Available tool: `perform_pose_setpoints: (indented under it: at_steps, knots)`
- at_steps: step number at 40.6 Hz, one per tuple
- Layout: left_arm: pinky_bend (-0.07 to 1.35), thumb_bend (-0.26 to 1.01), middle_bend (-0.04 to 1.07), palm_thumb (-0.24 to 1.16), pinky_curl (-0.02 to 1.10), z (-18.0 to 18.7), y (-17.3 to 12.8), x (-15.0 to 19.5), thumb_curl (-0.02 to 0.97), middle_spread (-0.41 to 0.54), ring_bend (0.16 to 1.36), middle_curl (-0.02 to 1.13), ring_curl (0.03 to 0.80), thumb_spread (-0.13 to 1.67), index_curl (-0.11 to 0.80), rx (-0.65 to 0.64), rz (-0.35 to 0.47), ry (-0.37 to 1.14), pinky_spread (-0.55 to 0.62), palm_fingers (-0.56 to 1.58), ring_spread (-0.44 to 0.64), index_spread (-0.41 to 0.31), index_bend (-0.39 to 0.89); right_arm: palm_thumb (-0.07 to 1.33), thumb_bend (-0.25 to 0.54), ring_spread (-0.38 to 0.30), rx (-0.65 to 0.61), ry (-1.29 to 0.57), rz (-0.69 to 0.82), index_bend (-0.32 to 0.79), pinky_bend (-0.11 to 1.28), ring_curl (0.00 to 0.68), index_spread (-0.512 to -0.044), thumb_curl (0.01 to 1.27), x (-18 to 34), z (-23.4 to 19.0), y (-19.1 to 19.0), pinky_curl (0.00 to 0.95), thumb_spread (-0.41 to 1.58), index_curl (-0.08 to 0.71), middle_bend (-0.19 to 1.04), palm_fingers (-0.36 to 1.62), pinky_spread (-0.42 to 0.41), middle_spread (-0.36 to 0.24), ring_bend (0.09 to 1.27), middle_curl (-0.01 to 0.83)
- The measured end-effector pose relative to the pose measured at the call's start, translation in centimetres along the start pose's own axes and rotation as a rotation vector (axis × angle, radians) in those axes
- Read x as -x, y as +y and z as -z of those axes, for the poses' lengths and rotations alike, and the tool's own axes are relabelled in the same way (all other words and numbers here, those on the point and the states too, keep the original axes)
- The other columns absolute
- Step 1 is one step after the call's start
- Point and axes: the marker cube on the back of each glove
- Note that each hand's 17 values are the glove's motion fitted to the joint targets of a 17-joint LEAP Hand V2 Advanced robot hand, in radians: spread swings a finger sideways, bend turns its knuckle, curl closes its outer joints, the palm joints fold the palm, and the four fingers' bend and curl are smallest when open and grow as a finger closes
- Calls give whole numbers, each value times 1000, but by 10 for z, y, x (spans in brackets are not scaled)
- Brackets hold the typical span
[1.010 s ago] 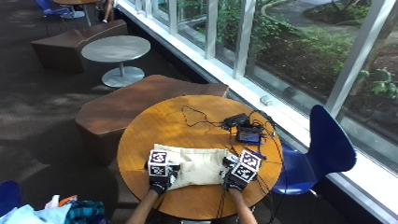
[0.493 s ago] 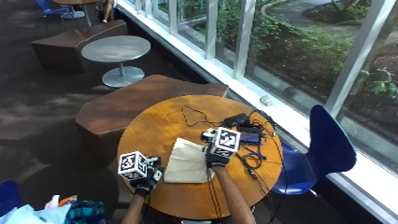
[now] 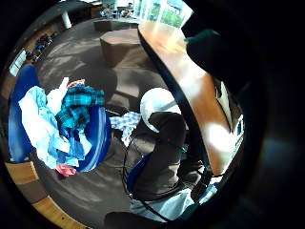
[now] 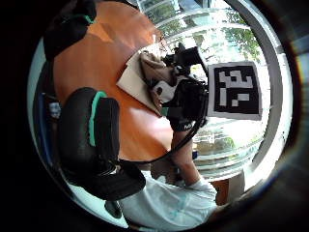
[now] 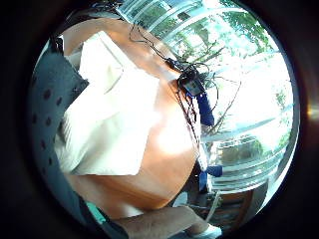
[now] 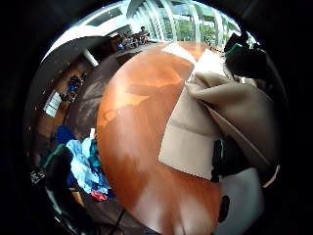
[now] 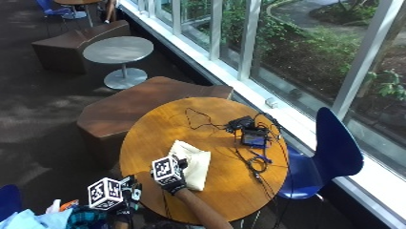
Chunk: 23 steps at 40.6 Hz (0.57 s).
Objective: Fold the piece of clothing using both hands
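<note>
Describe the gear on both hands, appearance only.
Both the left hand and the right hand wear black gloves; the left thumb side palm view shows green trim on the fingers. Forearms show no sleeves. A white top shows at the shoulder.

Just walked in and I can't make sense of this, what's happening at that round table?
A person is folding a cream piece of clothing on the round wooden table. The right hand grips a bunched edge of the cloth; the rest lies flat, already folded narrower. The left hand is off the cloth, down by the table's near edge, holding nothing. A tangle of cables and a small device sits on the far side of the table.
</note>
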Motion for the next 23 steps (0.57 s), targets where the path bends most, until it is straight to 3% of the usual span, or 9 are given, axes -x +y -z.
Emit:
perform_pose_setpoints:
  at_steps: [4,7,12,15,18,23]
  knots:
    - [265,44,197,279,383,4,1,10,265,-107,444,403,333,1362,378,-39,5,-20,228,634,37,-156,160,1013,-38,-239,-67,30,63,51,750,549,-308,611,29,-16,9,560,562,137,445,1078,-248,-218,854,495]
    - [254,42,193,291,382,6,2,4,268,-108,436,405,333,1366,379,-66,-27,-48,230,641,34,-155,159,965,-51,-245,-200,-142,169,42,764,540,-309,600,40,-23,3,559,626,132,423,1041,-261,-223,827,487]
    - [235,34,193,303,379,2,4,-13,270,-109,424,409,332,1370,380,-103,-104,-71,233,659,29,-161,161,891,-36,-238,-191,-351,324,113,733,492,-314,571,5,-27,22,530,817,160,269,795,-305,-193,665,446]
    - [223,32,193,320,378,-2,9,-29,277,-116,419,410,331,1365,380,-123,-166,-104,234,669,23,-162,157,848,-34,-190,-149,-496,401,239,549,469,-318,551,-33,-11,52,506,914,224,310,590,-173,-182,519,457]
    - [226,30,189,337,381,-8,14,-47,283,-122,421,410,332,1355,377,-158,-234,-172,220,689,9,-163,148,805,-30,-164,-112,-549,392,288,456,411,-328,539,-75,-1,77,448,1007,252,300,611,-103,-170,412,443]
    - [260,12,189,343,386,-16,23,-79,290,-146,419,410,330,1331,363,-225,-324,-299,176,736,-20,-169,126,673,-40,-125,-80,-519,251,328,357,345,-340,501,-128,6,96,380,1182,286,273,651,-17,-145,289,426]
